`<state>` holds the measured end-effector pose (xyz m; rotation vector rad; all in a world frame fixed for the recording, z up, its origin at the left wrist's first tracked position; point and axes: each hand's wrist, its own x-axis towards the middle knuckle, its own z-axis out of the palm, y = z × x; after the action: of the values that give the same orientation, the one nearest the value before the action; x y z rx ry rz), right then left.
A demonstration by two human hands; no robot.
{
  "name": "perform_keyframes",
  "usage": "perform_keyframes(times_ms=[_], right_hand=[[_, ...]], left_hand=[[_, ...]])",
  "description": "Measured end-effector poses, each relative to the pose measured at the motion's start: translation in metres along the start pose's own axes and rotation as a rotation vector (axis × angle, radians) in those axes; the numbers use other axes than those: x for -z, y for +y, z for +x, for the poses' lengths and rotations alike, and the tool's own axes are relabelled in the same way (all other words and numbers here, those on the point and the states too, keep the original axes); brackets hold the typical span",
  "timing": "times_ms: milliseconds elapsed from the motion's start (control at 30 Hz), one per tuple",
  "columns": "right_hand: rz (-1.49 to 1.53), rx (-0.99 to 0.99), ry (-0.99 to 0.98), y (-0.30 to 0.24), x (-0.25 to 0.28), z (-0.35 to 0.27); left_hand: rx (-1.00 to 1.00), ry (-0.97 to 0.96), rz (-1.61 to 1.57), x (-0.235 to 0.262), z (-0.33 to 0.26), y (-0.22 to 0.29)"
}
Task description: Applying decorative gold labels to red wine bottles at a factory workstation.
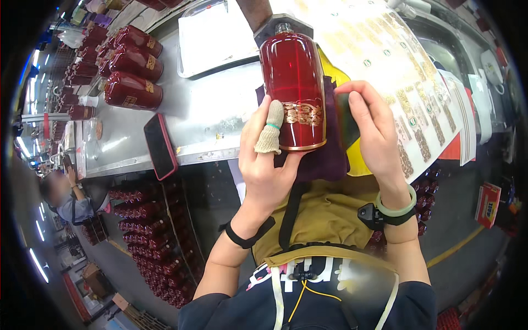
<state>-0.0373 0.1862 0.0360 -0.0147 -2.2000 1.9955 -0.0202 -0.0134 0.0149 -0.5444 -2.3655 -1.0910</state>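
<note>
A factory workshop is being seen here, and sheer repetition is being noticed first! Row upon row of glossy dark-red bottles (159,253) is being kept on the grey floor (465,220), and a cluster of gold-marked red bottles (135,60) is being held up by a long silvery metal table (209,115). Now a large white sheet with repeated gold motifs (379,41) is being spotted, spread across the worktop. A painted yellow floor line (456,246) is being picked out, bright white tube lights (38,264) are being glimpsed, and a second person in blue-grey clothing (82,209) is being sighted, far left.
</note>
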Motion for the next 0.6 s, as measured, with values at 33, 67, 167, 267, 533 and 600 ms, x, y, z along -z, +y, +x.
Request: perform_keyframes(times_ms=[33, 67, 167, 267, 533, 600], right_hand=[[0.046, -0.043, -0.036, -0.002, -0.003, 0.000], [0.047, -0.043, -0.039, -0.005, -0.004, -0.002], [0.155, -0.273, -0.165, -0.005, -0.001, -0.008], [0.105, -0.271, -0.202, -0.004, -0.005, -0.011], [0.255, -0.368, -0.214, -0.003, -0.006, -0.001], [0.244, -0.400, -0.237, -0.002, -0.004, 0.000]], left_hand=[[0.030, -0.002, -0.027, -0.001, -0.005, -0.004], [0.031, 0.000, -0.025, -0.001, -0.006, -0.005], [0.090, -0.013, -0.088, 0.001, -0.008, -0.007], [0.092, -0.014, -0.111, 0.000, -0.008, -0.008], [0.038, -0.010, -0.074, -0.001, -0.007, -0.008], [0.034, -0.009, -0.080, -0.002, -0.007, -0.010]])
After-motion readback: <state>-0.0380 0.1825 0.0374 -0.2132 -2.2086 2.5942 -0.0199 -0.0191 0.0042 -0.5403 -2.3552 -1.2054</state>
